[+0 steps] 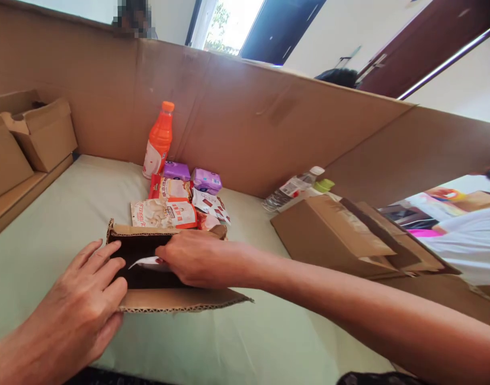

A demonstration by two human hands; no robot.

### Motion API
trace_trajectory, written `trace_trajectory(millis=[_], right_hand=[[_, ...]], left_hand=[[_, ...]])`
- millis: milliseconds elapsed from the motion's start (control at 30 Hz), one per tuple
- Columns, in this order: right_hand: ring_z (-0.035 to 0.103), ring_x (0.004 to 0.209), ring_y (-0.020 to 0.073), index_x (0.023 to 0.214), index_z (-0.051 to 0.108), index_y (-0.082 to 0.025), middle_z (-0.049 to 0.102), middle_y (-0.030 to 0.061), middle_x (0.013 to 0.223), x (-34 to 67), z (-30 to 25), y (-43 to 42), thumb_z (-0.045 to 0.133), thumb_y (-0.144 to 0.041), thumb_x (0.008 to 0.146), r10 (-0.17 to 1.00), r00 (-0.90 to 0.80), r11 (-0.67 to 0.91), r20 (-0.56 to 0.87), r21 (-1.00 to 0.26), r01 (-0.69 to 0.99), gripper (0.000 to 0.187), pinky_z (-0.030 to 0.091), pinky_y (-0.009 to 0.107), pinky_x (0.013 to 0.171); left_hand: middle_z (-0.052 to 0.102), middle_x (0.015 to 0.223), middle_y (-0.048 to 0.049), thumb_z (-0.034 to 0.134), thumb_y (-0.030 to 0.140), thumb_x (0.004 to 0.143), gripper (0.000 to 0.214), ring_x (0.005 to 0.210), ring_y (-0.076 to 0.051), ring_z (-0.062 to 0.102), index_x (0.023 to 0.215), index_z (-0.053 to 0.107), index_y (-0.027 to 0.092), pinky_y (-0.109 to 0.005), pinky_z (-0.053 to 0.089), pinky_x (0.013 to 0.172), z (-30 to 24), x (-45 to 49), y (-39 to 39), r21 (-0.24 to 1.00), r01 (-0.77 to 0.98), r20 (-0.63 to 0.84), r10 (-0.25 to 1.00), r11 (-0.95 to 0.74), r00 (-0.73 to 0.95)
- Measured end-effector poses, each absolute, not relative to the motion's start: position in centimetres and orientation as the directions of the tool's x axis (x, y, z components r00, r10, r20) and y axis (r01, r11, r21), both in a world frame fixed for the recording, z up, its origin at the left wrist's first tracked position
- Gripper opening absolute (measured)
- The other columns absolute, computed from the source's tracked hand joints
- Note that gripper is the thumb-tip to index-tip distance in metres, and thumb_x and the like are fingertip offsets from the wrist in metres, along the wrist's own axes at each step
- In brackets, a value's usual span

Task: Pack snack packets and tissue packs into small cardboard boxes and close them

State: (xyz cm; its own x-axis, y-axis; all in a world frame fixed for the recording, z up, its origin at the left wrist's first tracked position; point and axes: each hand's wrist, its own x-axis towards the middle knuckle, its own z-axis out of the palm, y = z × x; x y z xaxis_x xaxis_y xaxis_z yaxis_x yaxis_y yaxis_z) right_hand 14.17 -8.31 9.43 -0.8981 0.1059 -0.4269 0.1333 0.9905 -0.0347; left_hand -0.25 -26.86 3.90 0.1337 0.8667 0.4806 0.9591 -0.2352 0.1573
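Observation:
A small open cardboard box (176,300) lies on the pale green table (60,214) in front of me. My left hand (82,305) rests flat against the box's left side, fingers stretched out over its edge. My right hand (196,258) reaches into the box opening from the right, fingers closed on a white and red packet (146,262) that sits partly inside the dark interior. Just behind the box lie several snack packets (164,213), two purple packs (192,176) and an orange drink bottle (158,140) standing upright.
A tall cardboard wall (245,123) runs behind the table. Folded cardboard boxes (32,133) stack at the left. More flattened boxes (341,235) lie at the right, with a clear water bottle (293,188) lying behind them. Another person's head shows above the wall.

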Motion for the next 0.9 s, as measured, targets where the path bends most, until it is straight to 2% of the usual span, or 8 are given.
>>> trace_trajectory(millis=[100,167,267,333,533,700,800,900], right_hand=[[0.072,0.079,0.0236,0.104,0.074,-0.009,0.078,0.0169,0.095,12.6,7.4,-8.5,0.051,-0.006,0.094,0.034,-0.913,0.999,-0.406,-0.002,0.038,0.025,0.047,0.03,0.064],[0.074,0.09,0.0264,0.104,0.076,-0.008,0.077,0.0191,0.107,12.0,6.2,-8.3,0.052,-0.001,0.091,0.02,-0.901,1.0,-0.434,0.027,0.009,0.028,0.052,0.033,0.072],[0.075,0.09,0.0253,0.098,0.078,-0.011,0.078,0.0161,0.106,11.8,5.0,-7.6,0.053,0.001,0.088,0.024,-0.885,0.999,-0.465,0.033,0.01,0.029,0.054,0.031,0.074],[0.075,0.09,0.0246,0.1,0.079,-0.013,0.079,0.014,0.105,11.9,4.8,-7.2,0.052,0.001,0.089,0.008,-0.887,1.0,-0.461,0.029,-0.006,0.032,0.055,0.031,0.076],[0.073,0.102,0.0271,0.111,0.076,-0.009,0.075,0.018,0.118,12.1,5.3,-7.2,0.049,0.001,0.09,-0.015,-0.873,0.984,-0.487,0.147,-0.099,0.035,0.054,0.035,0.089],[0.073,0.103,0.0263,0.116,0.075,-0.011,0.075,0.0166,0.121,11.9,4.7,-7.6,0.047,0.0,0.093,0.0,-0.895,0.998,-0.447,0.059,-0.029,0.039,0.055,0.033,0.085],[0.073,0.102,0.0277,0.119,0.074,-0.013,0.075,0.0154,0.119,11.7,3.6,-7.2,0.056,-0.011,0.094,0.028,-0.888,0.999,-0.458,0.034,0.014,0.031,0.055,0.032,0.079],[0.073,0.097,0.0277,0.111,0.077,-0.016,0.076,0.014,0.116,11.7,3.6,-6.6,0.069,-0.027,0.09,0.049,-0.893,0.998,-0.447,-0.016,0.063,0.025,0.054,0.032,0.075]], left_hand=[[0.072,0.108,-0.0105,0.06,0.015,0.078,0.005,0.126,-0.033,0.06,0.081,0.062,0.019,-0.055,0.043,0.116,3.2,-0.4,-26.9,0.157,0.958,0.482,0.865,-0.239,0.137],[0.071,0.107,-0.01,0.062,0.015,0.079,0.004,0.126,-0.032,0.059,0.081,0.061,0.019,-0.054,0.038,0.121,2.7,-0.5,-26.9,0.167,0.95,0.499,0.854,-0.265,0.151],[0.07,0.106,-0.0088,0.063,0.013,0.08,0.007,0.129,-0.029,0.057,0.082,0.061,0.019,-0.051,0.036,0.123,2.0,-0.9,-26.7,0.18,0.938,0.52,0.838,-0.296,0.164],[0.07,0.106,-0.0087,0.063,0.013,0.079,0.008,0.131,-0.029,0.056,0.083,0.062,0.019,-0.05,0.037,0.124,1.8,-1.2,-26.6,0.185,0.933,0.531,0.831,-0.309,0.17],[0.069,0.109,-0.0088,0.061,0.013,0.083,0.005,0.135,-0.028,0.053,0.084,0.06,0.019,-0.048,0.034,0.126,1.8,-1.8,-26.4,0.218,0.917,0.519,0.835,-0.334,0.181],[0.069,0.11,-0.0083,0.062,0.014,0.085,0.005,0.137,-0.027,0.051,0.084,0.06,0.018,-0.046,0.029,0.129,2.0,-1.9,-26.2,0.249,0.908,0.496,0.849,-0.338,0.18],[0.07,0.109,-0.0089,0.061,0.013,0.084,0.005,0.137,-0.028,0.052,0.083,0.06,0.018,-0.047,0.032,0.127,2.0,-1.9,-26.2,0.228,0.91,0.504,0.841,-0.347,0.195],[0.07,0.11,-0.009,0.06,0.012,0.085,0.006,0.138,-0.028,0.052,0.084,0.061,0.018,-0.048,0.031,0.128,2.0,-2.1,-26.3,0.216,0.913,0.505,0.84,-0.346,0.199]])
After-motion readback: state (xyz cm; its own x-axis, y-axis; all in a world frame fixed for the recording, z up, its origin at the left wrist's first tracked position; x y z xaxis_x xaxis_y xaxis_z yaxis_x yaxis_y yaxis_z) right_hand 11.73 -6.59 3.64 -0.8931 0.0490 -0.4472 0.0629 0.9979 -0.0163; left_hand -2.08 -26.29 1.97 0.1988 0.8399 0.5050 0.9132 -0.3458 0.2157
